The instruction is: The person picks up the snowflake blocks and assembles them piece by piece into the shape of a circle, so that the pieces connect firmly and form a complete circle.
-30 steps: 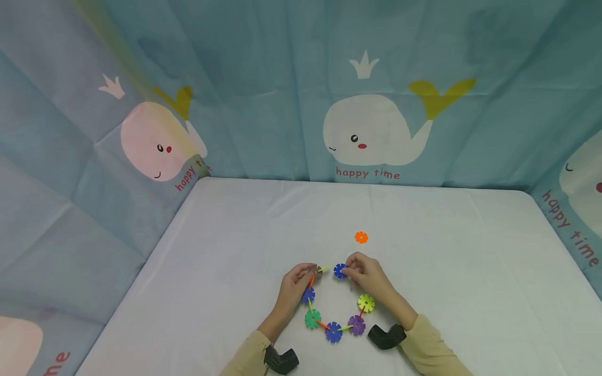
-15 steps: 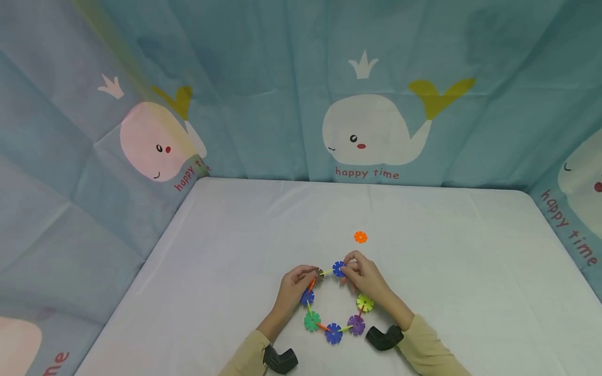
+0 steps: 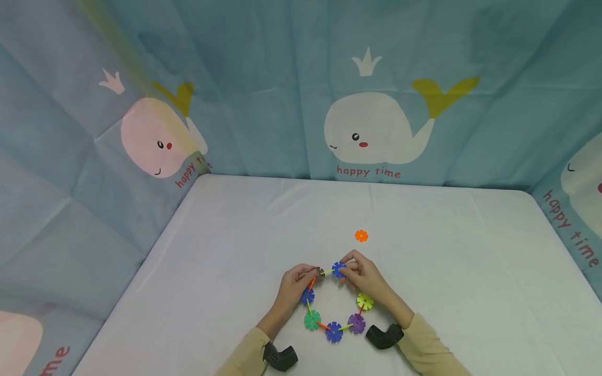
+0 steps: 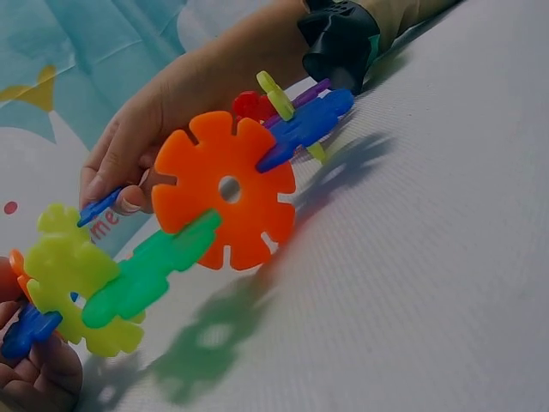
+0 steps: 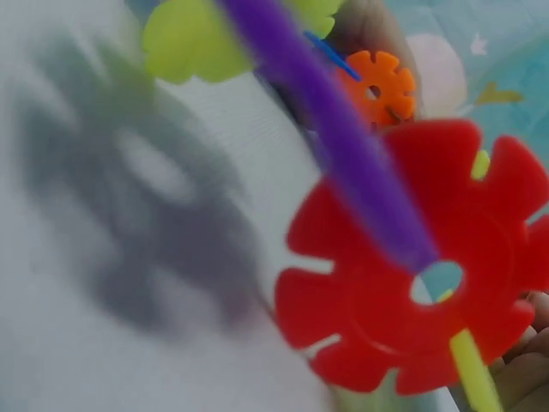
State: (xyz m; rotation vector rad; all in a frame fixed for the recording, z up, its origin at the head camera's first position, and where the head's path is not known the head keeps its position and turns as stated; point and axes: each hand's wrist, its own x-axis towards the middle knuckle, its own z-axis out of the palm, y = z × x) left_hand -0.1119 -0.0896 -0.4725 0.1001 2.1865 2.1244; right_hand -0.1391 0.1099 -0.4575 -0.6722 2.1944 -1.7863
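Note:
A ring-shaped chain of notched interlocking plastic discs lies between my hands in the head view. At its upper left, my left hand [image 3: 292, 287] pinches a brown disc [image 3: 321, 273]. My right hand [image 3: 368, 275] pinches a blue disc [image 3: 337, 269], which meets a thin yellow disc [image 3: 329, 271] standing edge-on beside the brown one. Whether the notches are fully seated cannot be made out. A yellow-green disc [image 3: 365, 301] ends the chain below my right hand, apart from the blue disc. The left wrist view shows an orange disc [image 4: 193, 146] joined to a green disc [image 4: 146, 279].
A loose orange disc [image 3: 361, 236] lies beyond my hands on the white table [image 3: 226, 235]. Black wrist devices [image 3: 281, 357] sit on both sleeves. A blue whale-print curtain [image 3: 263, 115] hangs behind the table. In the right wrist view, a red disc [image 5: 369, 335] fills the foreground.
My right hand has moved slightly left with the blue disc, closing the gap to the yellow disc. The brown disc in my left hand has shifted slightly right.

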